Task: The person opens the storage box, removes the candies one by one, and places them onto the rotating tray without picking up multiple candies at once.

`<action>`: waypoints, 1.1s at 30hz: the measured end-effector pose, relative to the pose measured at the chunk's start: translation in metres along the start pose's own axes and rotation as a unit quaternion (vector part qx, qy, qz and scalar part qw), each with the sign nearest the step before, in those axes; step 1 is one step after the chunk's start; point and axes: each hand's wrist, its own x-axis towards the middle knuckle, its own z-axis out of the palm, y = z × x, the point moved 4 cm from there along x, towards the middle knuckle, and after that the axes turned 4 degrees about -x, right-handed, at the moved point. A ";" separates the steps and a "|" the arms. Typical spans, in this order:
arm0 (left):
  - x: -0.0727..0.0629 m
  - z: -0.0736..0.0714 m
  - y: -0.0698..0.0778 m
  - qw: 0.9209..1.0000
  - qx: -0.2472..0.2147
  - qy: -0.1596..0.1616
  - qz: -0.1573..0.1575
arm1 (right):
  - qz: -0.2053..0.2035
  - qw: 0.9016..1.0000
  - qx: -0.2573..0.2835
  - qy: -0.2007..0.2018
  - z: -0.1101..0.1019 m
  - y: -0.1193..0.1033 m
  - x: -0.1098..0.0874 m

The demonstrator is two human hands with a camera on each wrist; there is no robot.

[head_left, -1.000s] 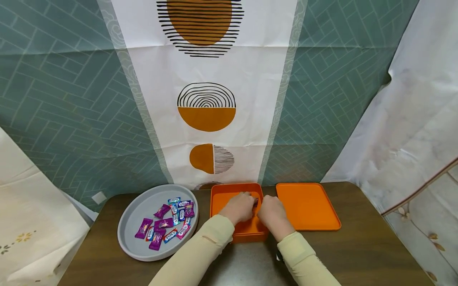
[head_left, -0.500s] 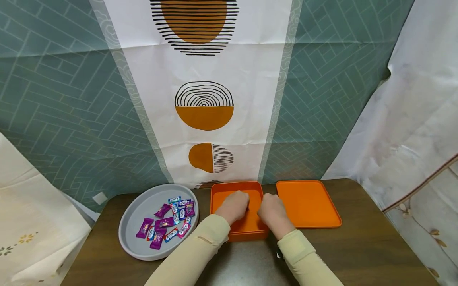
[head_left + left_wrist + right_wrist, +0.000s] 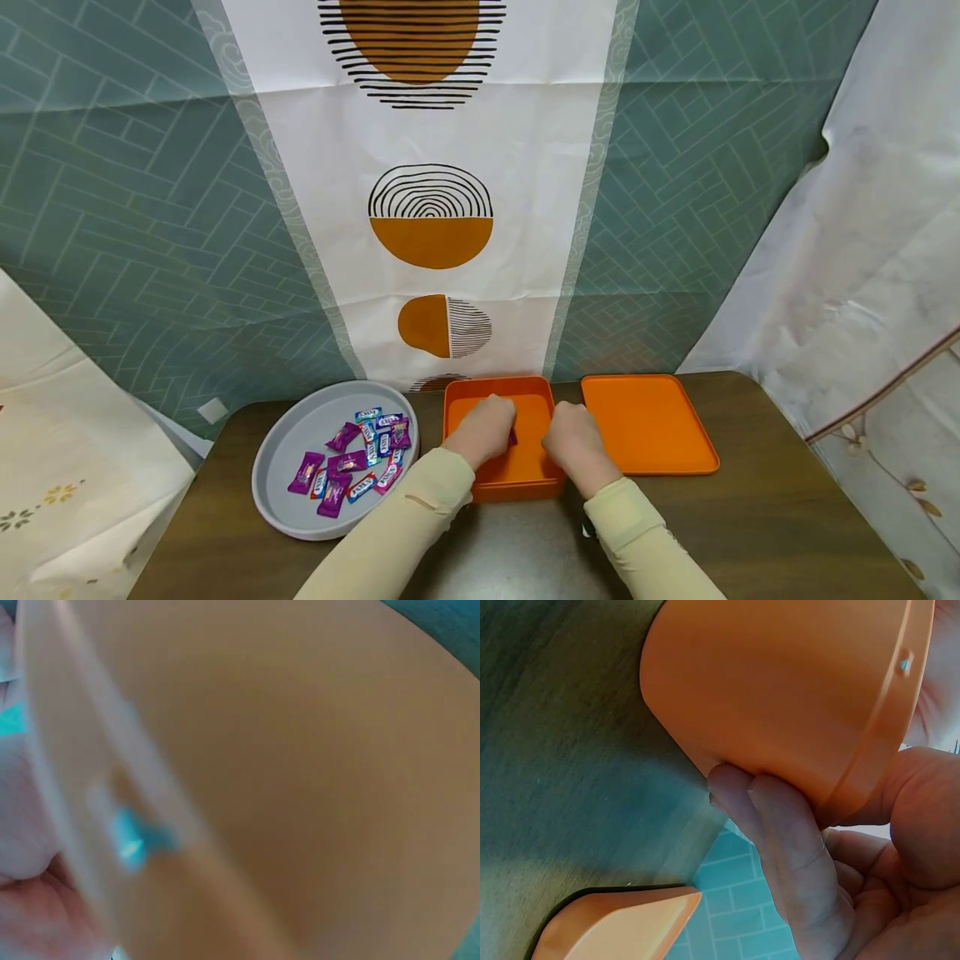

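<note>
My left hand point(image 3: 483, 431) is inside the orange box point(image 3: 536, 479), fingers curled downward. A purple-wrapped candy point(image 3: 513, 437) shows at its fingertips, mostly hidden under the hand. In the left wrist view the box wall point(image 3: 300, 787) fills most of the picture, and only part of the left hand point(image 3: 30, 817) shows at the left edge. My right hand point(image 3: 576, 442) grips the box's right side. The right wrist view shows its fingers point(image 3: 780, 817) pressed on the outer wall and the thumb over the rim.
A round grey tray point(image 3: 281, 500) with several purple and FOX'S-labelled wrapped candies stands left of the box. To the right lies a flat orange lid point(image 3: 648, 425). A patterned cloth point(image 3: 525, 167) hangs behind the dark wooden table point(image 3: 750, 517).
My left hand has slid leftward inside the box, and the purple candy at its fingertips has moved left with it. My right hand keeps its place on the box's right side.
</note>
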 end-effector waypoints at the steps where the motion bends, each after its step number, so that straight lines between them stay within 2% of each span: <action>1: 0.000 -0.001 0.000 1.000 -0.004 0.000 -0.001 | 0.000 1.000 0.002 0.000 0.000 0.000 0.000; 8: -0.004 -0.012 -0.004 1.000 -0.009 -0.004 -0.010 | -0.011 1.000 0.006 0.007 -0.002 -0.001 -0.001; 16: -0.018 -0.029 -0.014 0.998 -0.051 0.025 -0.009 | -0.015 1.000 0.018 0.007 -0.002 -0.001 -0.003; 18: -0.022 -0.037 -0.017 0.997 -0.061 0.043 -0.007 | -0.015 1.000 0.020 0.008 -0.002 0.000 -0.002; 22: -0.031 -0.057 -0.027 0.992 -0.068 0.105 0.009 | -0.015 1.000 0.017 0.007 -0.003 0.001 -0.001; 25: -0.038 -0.073 -0.041 0.986 -0.083 0.143 0.002 | -0.016 1.000 0.014 0.007 -0.003 0.001 0.000; 30: -0.056 -0.100 -0.074 0.975 -0.097 0.194 -0.052 | -0.023 1.000 0.011 0.010 -0.005 0.000 -0.001; 33: -0.067 -0.110 -0.094 0.965 -0.097 0.228 -0.088 | -0.020 1.000 0.015 0.008 -0.004 0.001 -0.003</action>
